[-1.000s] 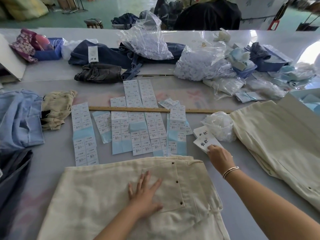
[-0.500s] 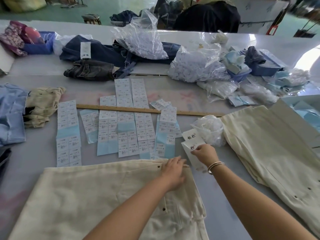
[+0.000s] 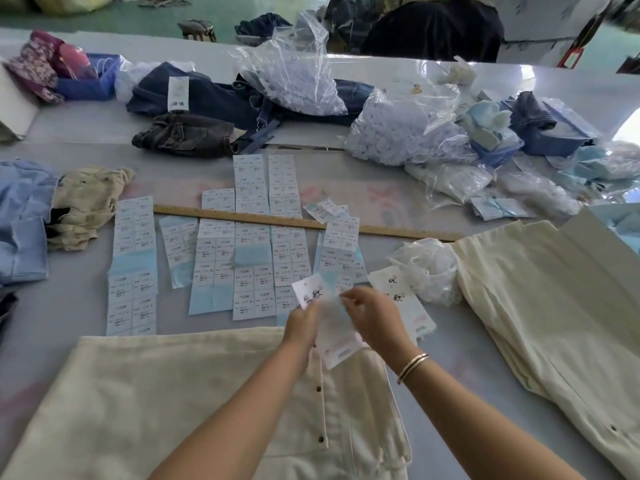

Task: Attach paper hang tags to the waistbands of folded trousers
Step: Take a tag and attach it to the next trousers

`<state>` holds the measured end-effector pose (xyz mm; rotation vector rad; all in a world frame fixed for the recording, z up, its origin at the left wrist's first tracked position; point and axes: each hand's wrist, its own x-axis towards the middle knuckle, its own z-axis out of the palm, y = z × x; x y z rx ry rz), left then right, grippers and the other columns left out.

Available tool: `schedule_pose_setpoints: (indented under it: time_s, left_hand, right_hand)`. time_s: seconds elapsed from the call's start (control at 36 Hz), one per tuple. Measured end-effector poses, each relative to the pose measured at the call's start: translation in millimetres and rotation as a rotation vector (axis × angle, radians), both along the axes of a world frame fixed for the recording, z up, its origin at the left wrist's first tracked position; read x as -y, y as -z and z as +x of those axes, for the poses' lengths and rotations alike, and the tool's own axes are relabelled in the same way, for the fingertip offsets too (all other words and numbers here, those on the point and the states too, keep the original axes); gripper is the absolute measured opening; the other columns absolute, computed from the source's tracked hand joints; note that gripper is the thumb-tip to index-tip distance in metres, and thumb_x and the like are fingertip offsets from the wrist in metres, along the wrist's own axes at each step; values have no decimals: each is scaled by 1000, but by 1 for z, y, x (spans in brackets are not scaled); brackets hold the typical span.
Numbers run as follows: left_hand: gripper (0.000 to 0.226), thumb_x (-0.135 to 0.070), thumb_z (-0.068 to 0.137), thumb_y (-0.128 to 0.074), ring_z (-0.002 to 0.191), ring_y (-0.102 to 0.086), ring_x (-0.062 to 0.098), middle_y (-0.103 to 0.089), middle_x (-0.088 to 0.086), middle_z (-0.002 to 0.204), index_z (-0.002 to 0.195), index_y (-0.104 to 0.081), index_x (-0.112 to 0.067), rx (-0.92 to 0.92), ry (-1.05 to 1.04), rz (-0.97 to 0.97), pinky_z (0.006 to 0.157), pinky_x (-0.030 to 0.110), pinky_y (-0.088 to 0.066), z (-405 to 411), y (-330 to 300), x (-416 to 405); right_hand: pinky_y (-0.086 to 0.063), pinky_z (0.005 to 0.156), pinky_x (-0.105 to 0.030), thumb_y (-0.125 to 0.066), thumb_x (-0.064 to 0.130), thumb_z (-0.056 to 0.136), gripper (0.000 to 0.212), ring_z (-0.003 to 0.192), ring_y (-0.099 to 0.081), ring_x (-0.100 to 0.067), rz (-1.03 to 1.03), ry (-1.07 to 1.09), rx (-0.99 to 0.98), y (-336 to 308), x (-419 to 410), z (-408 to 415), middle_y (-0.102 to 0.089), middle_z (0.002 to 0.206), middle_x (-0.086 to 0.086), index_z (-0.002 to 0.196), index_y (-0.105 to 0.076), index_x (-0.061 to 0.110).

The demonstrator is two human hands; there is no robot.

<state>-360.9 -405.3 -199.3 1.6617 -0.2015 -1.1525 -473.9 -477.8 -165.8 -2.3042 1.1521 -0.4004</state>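
Note:
Cream folded trousers [image 3: 180,403] lie in front of me with the waistband at the far edge. Both hands meet just above that waistband. My left hand [image 3: 303,322] pinches a white paper hang tag [image 3: 332,327] with handwritten characters. My right hand [image 3: 375,317] holds the same tag from the right side. The tag is blurred by motion. A small stack of more hang tags [image 3: 405,299] lies on the table just right of my hands.
Several sticker sheets [image 3: 249,251] are spread over the grey table [image 3: 69,317], crossed by a wooden ruler [image 3: 381,230]. A second pile of cream trousers [image 3: 554,306] lies at the right. Plastic bags [image 3: 408,136], dark jeans [image 3: 187,135] and blue cloth [image 3: 20,220] lie further back and left.
My left hand left the trouser pocket and came up to the waistband. My right hand lifted a tag off the stack and brought it left; both hands now hold it.

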Motion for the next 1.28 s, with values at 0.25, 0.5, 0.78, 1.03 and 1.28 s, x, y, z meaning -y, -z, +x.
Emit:
schedule_pose_setpoints:
  time_s: [0.25, 0.5, 0.78, 1.03, 1.28]
  left_hand:
    - [37, -29, 101, -41, 129, -40, 23, -47, 4, 141, 133, -51, -13, 883, 743, 147, 107, 38, -33, 25, 21, -11]
    - [61, -35, 101, -31, 149, -8, 16, -7, 0, 163, 155, -12, -14, 1100, 1234, 335, 119, 38, -8, 23, 31, 18]
    - [55, -28, 101, -28, 149, -5, 9, -4, -10, 162, 154, -18, -19, 1099, 1242, 342, 119, 38, -6, 23, 43, 19]
    - [61, -20, 99, -27, 149, -12, 15, -9, 0, 162, 155, -5, -16, 1058, 1152, 297, 119, 43, -6, 24, 46, 16]
    - [24, -23, 98, -49, 77, -67, 25, -71, 12, 89, 97, -65, -5, 10, 356, -23, 71, 28, -50, 44, 0, -4]
  right_hand:
    - [-47, 93, -35, -45, 15, 94, 29, 108, -59, -28, -83, -223, -489, 38, 68, 37, -63, 120, -9, 114, -65, 8]
    - [-54, 78, -31, -39, 18, 100, 27, 85, -67, -21, -191, -286, -508, 58, 57, 35, -69, 99, -5, 99, -65, 9]
    - [-49, 83, -32, -59, 19, 84, 15, 91, -64, -25, 116, 33, -400, 50, 63, 52, -72, 94, -5, 88, -74, 14]
    - [-41, 55, -17, -76, 18, 78, 14, 60, -51, -10, 510, 250, 59, 15, 103, 49, -61, 68, 0, 74, -67, 8]
    - [-47, 51, -11, -67, 16, 87, 15, 54, -63, -1, 321, 259, 556, -40, 61, 16, -70, 77, -2, 98, -70, 6]
